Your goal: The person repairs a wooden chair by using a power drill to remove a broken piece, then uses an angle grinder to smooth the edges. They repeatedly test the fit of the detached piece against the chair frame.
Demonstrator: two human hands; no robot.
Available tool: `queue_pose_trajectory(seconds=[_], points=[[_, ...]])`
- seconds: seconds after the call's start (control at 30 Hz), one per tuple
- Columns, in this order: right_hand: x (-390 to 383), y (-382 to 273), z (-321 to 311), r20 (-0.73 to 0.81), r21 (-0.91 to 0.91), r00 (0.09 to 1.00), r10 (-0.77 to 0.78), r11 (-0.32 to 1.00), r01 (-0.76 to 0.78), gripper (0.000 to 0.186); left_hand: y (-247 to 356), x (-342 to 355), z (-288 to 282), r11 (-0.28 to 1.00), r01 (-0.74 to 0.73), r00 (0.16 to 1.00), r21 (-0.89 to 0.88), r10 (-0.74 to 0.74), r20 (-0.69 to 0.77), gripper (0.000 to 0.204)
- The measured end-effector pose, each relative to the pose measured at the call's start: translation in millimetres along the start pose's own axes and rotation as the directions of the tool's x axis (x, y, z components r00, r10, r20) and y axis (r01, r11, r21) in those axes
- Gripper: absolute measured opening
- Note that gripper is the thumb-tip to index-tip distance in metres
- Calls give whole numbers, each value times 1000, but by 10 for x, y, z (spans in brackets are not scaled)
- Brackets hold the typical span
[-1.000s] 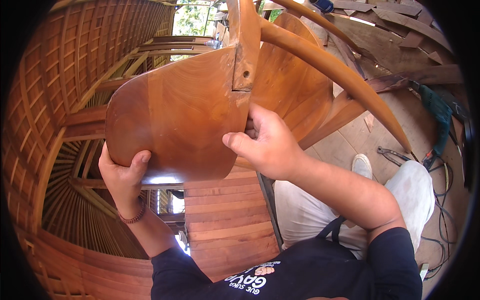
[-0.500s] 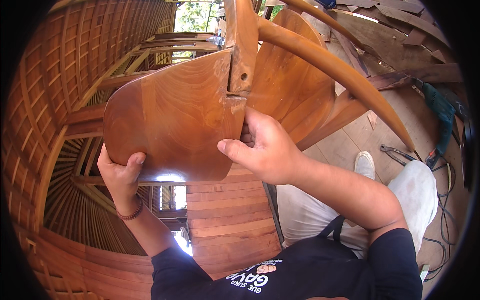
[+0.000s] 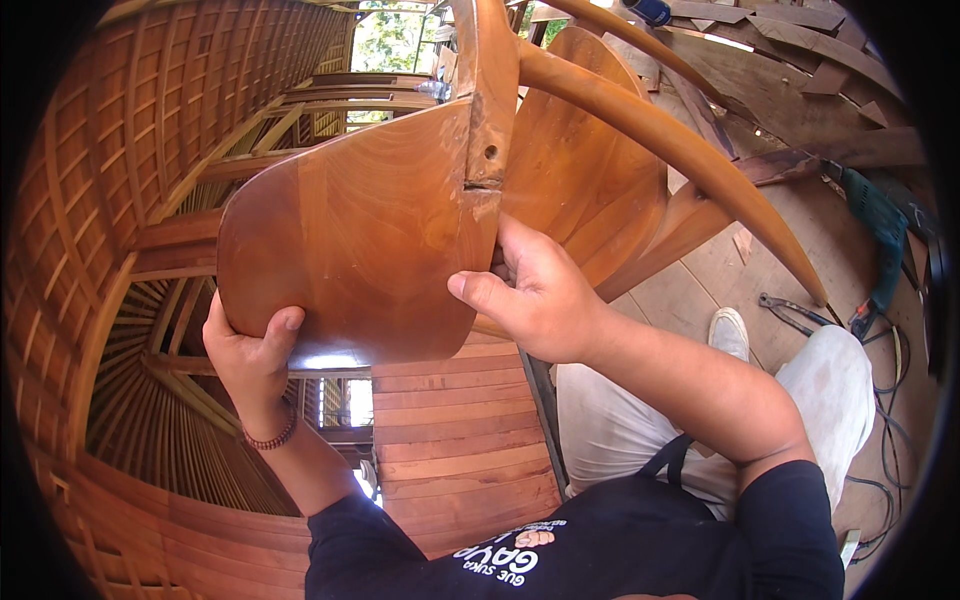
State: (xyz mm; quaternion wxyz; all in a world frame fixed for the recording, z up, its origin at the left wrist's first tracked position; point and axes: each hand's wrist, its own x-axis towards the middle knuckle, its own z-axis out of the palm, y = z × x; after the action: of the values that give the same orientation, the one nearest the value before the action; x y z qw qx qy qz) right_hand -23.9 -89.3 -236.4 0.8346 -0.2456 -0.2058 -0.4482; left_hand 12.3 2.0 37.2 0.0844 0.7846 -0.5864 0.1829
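Both my hands grip a smooth brown wooden panel with rounded corners. My left hand holds its lower left corner, thumb on the front face. On the lower right edge my right hand is closed, its thumb in front and its fingers partly hidden behind. The panel's right edge lies against an upright wooden chair post. A notch in that edge fits around the post's lower end, where a small round hole and a thin dark gap show. Behind stands the chair's broad, rounded wooden part, with a curved rail arching off the post.
On the floor at right lie a teal power drill, pincers and a black cord. Wood offcuts are piled at the far right near a blue can. Slatted wooden structures rise at left.
My hands have shifted the panel slightly right against the post. The dark vertical slit between panel and post has closed up, and the gap beneath the post has narrowed.
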Motion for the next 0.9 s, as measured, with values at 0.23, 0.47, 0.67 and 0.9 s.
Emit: queue_pose_trajectory(seconds=[0.23,0.47,0.67,0.9], points=[[20,-114,-43,26,70,1000,-5,998,3,45,66,0,46,1000,12,1000,12,-12,-4,64],[65,-55,-68,54,106,998,30,994,-35,47,-29,113,16,1000,7,1000,-1,-7,22,64],[72,-33,-26,-9,185,1000,14,983,-12,41,-32,140,-4,1000,1,999,16,-2,49,64],[47,-98,-75,65,185,997,33,982,-45,47,-11,125,10,1000,11,999,7,-12,46,65]])
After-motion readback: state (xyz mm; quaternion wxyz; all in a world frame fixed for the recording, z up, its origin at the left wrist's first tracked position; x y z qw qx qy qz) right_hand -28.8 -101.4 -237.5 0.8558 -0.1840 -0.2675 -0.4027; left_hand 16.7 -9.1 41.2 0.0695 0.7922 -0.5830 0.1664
